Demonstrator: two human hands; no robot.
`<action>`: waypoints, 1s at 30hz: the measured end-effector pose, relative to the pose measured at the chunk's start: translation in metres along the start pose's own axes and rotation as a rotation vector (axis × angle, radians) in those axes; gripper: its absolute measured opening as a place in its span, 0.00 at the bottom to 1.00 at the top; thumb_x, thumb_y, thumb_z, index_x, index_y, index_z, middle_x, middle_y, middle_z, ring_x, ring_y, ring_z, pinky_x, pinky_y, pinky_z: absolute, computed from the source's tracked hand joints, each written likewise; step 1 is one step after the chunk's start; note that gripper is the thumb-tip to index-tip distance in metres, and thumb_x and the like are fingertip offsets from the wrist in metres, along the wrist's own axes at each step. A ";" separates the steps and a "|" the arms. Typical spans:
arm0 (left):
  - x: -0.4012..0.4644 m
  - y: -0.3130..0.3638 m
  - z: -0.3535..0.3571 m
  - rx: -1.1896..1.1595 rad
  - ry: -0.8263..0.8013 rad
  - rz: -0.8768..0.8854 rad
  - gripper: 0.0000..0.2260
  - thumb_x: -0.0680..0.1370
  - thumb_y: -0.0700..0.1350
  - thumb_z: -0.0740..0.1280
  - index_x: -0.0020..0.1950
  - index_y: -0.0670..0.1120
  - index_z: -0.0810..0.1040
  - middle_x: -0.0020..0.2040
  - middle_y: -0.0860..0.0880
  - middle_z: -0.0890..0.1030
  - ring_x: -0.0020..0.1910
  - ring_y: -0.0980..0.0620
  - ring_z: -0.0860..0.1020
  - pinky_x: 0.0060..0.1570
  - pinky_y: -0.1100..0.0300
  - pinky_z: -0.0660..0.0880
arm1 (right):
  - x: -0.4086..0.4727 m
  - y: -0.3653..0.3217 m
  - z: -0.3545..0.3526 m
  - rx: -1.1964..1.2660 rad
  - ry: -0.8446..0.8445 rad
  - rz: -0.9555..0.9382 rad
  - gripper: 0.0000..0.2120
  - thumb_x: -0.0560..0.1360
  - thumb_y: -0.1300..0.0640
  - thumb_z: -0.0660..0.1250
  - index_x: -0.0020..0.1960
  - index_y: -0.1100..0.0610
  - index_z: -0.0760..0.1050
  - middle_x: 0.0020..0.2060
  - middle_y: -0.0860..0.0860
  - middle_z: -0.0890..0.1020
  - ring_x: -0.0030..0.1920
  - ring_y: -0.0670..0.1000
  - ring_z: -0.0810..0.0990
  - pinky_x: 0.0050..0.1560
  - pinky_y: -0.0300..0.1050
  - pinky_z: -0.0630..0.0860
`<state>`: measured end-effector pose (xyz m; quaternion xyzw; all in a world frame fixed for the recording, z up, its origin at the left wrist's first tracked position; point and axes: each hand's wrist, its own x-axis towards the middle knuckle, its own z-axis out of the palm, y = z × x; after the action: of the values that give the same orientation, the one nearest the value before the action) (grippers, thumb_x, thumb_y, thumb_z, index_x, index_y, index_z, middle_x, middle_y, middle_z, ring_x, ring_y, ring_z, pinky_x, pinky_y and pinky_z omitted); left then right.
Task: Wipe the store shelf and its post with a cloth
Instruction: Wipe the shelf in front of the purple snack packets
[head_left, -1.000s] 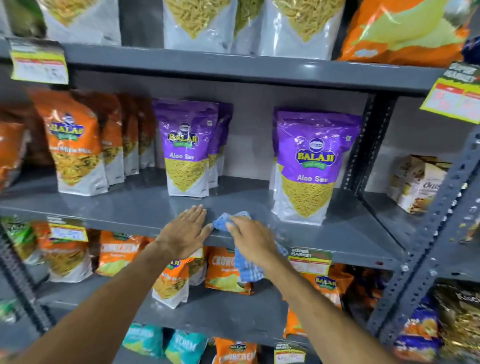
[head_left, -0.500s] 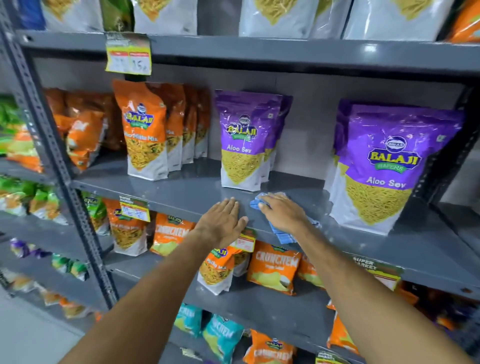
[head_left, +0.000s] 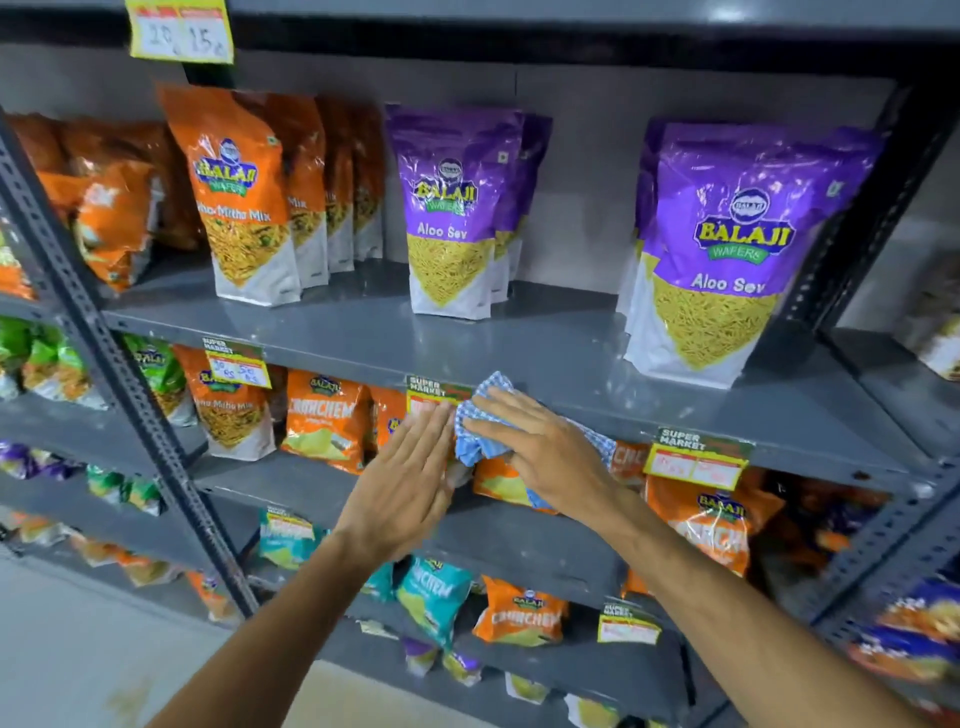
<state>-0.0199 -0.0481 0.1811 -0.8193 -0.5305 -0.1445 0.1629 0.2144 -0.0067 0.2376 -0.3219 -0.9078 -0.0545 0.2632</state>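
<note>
A grey metal shelf (head_left: 363, 332) runs across the view, held by perforated grey posts, one at the left (head_left: 124, 395) and one at the right (head_left: 883, 525). My right hand (head_left: 545, 452) presses a blue-and-white checked cloth (head_left: 475, 431) against the shelf's front edge. Part of the cloth hangs below the edge under my palm. My left hand (head_left: 405, 483) is flat with fingers together, just left of the cloth, in front of the shelf edge, holding nothing.
Purple Aloo Sev bags (head_left: 452, 213) (head_left: 722, 249) and orange snack bags (head_left: 244, 197) stand on the shelf. Price tags (head_left: 236, 361) (head_left: 696, 457) hang from its front edge. Lower shelves hold several more snack packs. Light floor (head_left: 78, 665) shows at bottom left.
Both hands have drawn back from the shelf top to its front edge, the cloth moving with my right hand. The view has swung left and moved closer.
</note>
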 end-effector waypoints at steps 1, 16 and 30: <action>-0.013 0.006 0.013 -0.020 -0.040 0.020 0.32 0.84 0.51 0.55 0.84 0.38 0.53 0.85 0.40 0.53 0.85 0.42 0.53 0.83 0.45 0.57 | -0.010 0.001 0.007 0.013 0.009 -0.010 0.30 0.72 0.70 0.61 0.71 0.52 0.76 0.75 0.52 0.72 0.77 0.53 0.68 0.79 0.50 0.63; -0.028 0.060 0.202 -0.141 -0.477 -0.083 0.33 0.84 0.56 0.41 0.84 0.37 0.47 0.85 0.38 0.47 0.86 0.41 0.46 0.85 0.46 0.45 | -0.131 0.082 0.198 0.180 -0.364 0.307 0.23 0.80 0.60 0.68 0.74 0.50 0.73 0.76 0.49 0.70 0.77 0.52 0.69 0.75 0.49 0.69; -0.022 0.066 0.276 -0.208 -0.522 -0.217 0.36 0.83 0.60 0.39 0.84 0.37 0.50 0.86 0.39 0.50 0.86 0.42 0.50 0.85 0.46 0.49 | -0.159 0.123 0.263 -0.002 -0.388 0.157 0.25 0.84 0.41 0.55 0.76 0.52 0.69 0.78 0.54 0.67 0.80 0.54 0.61 0.81 0.50 0.57</action>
<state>0.0495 0.0248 -0.0851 -0.7795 -0.6212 0.0007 -0.0803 0.2773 0.0726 -0.0773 -0.3964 -0.9136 0.0280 0.0866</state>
